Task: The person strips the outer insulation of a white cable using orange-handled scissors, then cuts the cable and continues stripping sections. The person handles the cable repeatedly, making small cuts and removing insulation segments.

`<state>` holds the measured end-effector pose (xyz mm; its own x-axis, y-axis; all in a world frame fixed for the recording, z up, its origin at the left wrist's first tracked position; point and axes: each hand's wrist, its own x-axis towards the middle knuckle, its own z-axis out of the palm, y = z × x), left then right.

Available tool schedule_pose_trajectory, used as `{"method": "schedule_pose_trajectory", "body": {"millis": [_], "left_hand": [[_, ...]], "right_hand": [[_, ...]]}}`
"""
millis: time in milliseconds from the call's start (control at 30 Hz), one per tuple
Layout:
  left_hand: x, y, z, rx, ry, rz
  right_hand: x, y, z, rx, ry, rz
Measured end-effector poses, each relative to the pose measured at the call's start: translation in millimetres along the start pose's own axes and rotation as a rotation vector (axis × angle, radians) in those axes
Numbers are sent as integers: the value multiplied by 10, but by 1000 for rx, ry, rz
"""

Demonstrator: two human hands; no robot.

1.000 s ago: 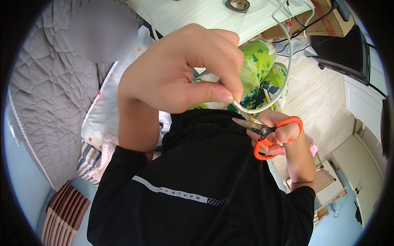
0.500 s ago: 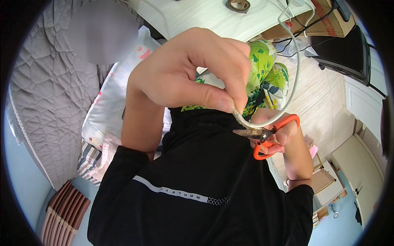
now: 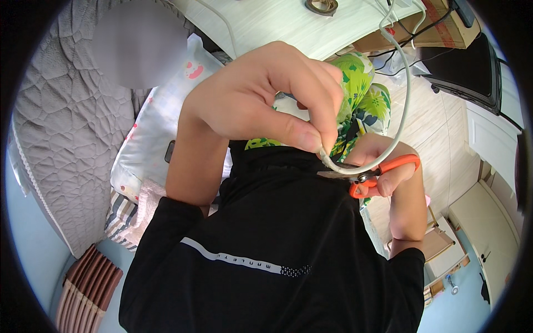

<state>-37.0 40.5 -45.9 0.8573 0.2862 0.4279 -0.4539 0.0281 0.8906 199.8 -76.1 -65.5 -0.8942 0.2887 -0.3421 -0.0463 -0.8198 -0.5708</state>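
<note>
Between the thumb and forefinger of my left hand a white cable is pinched near its end. From there the cable bends down, passes over the scissors and curves up toward the table. My right hand grips a pair of scissors with orange handles, its fingers in the loops. The dark, stained blades point left, in front of my black shirt, and lie just under the cable's bend. Whether the blades touch the cable I cannot tell.
A pale table stands ahead, bearing a roll of brown tape. Black cords and a cardboard box are at the far right, near a black case. On the left lie a grey quilt and a dark phone-like object.
The scissors have swung closer to level, their handles shifting up and right, and the handle loops have come nearer together. Both hands and the cable have moved slightly right.
</note>
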Motion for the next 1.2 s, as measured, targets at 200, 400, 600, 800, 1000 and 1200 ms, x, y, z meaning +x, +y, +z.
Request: {"method": "schedule_pose_trajectory", "body": {"millis": [200, 400, 600, 800, 1000, 1200], "left_hand": [[21, -67, 45, -21, -2, -3], [38, -101, 69, -126, -22, -14], [50, -155, 75, -196, -21, -37], [64, -217, 134, -336, -17, -44], [60, -250, 200, -448, 17, -68], [44, -273, 233, -518, 36, -121]], "right_hand": [[-59, 4, -117, -173, 33, -76], [24, -48, -122, -274, -11, -114], [42, -31, -169, -287, 28, -195], [61, -43, -211, -319, 44, -266], [-18, -31, -187, -495, 203, -300], [-5, -7, -153, -505, 310, -344]]}}
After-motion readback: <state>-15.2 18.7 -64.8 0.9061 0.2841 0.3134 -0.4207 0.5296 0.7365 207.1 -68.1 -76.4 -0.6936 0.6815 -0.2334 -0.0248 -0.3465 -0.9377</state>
